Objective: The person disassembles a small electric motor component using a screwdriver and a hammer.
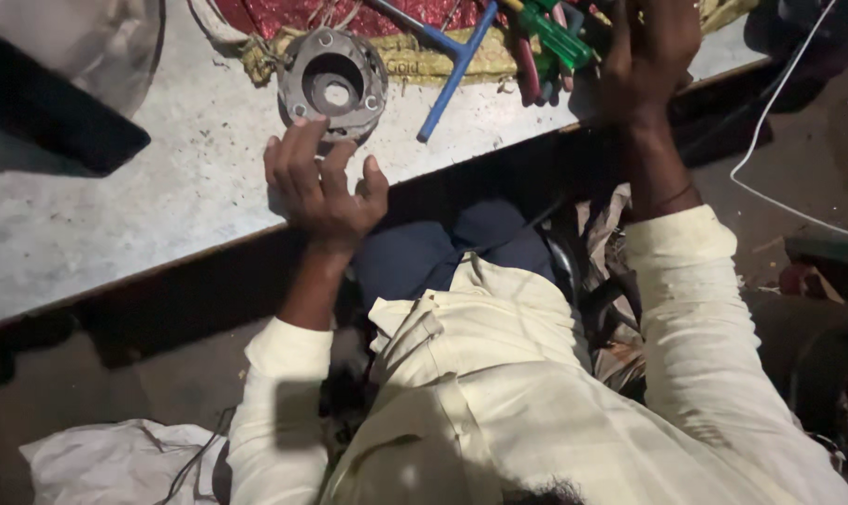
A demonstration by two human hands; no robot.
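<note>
Two hands reach up onto a grey table point(115, 224) beside a round metal part point(333, 82).

The left hand point(323, 187) lies just before the metal part, fingers loosely spread, fingertips touching its near rim. The right hand point(650, 56), well right of the part, reaches among screwdrivers point(555, 37); it is dark, its grip hard to tell.
</note>
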